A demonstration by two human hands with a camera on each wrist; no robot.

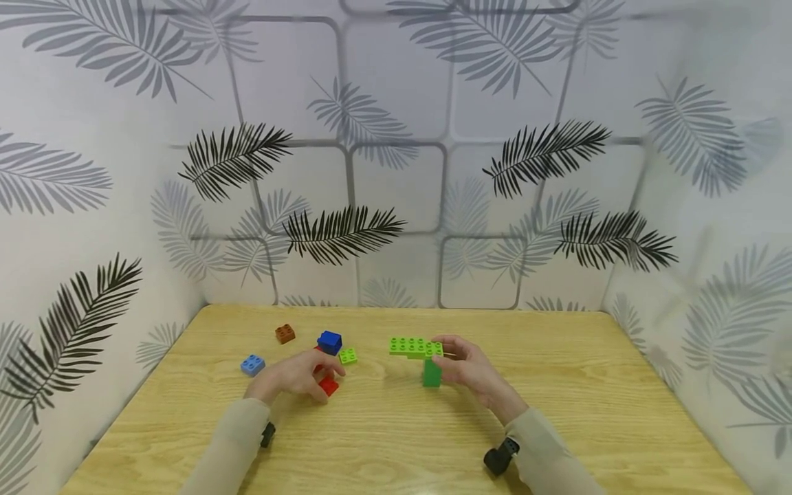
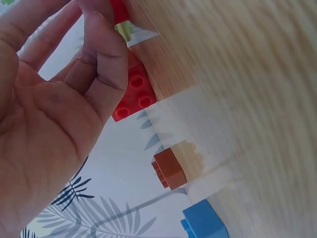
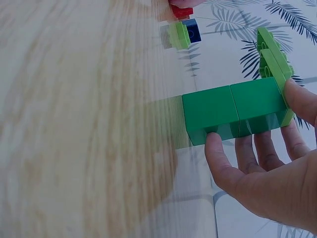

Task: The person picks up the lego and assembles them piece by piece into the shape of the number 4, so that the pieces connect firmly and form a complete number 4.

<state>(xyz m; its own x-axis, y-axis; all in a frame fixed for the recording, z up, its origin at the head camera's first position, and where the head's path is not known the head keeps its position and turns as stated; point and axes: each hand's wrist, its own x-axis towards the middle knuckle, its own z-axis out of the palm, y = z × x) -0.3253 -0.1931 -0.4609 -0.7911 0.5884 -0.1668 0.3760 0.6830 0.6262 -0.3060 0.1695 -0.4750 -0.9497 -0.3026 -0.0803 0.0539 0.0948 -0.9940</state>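
My left hand [image 1: 297, 375] is low over the left of the table, thumb and fingers curled at a red toy brick [image 1: 328, 387]. In the left wrist view this brick [image 2: 120, 11] shows only partly past the fingertips. A second red brick [image 2: 136, 94] stands just behind that hand. My right hand [image 1: 473, 371] grips a toy-brick build from its right side. The build has two stacked dark green bricks [image 3: 233, 110] under a long light green studded piece [image 1: 408, 346], which juts out leftward. The thumb lies against the light green piece, fingers along the dark green bricks.
Beyond the left hand are a dark blue brick [image 1: 330, 342] and a small light green brick [image 1: 348, 356]. A brown brick [image 1: 285, 334] and a light blue brick [image 1: 252, 365] lie farther left. The wooden table [image 1: 383, 440] ends at a leaf-patterned wall [image 1: 396, 268].
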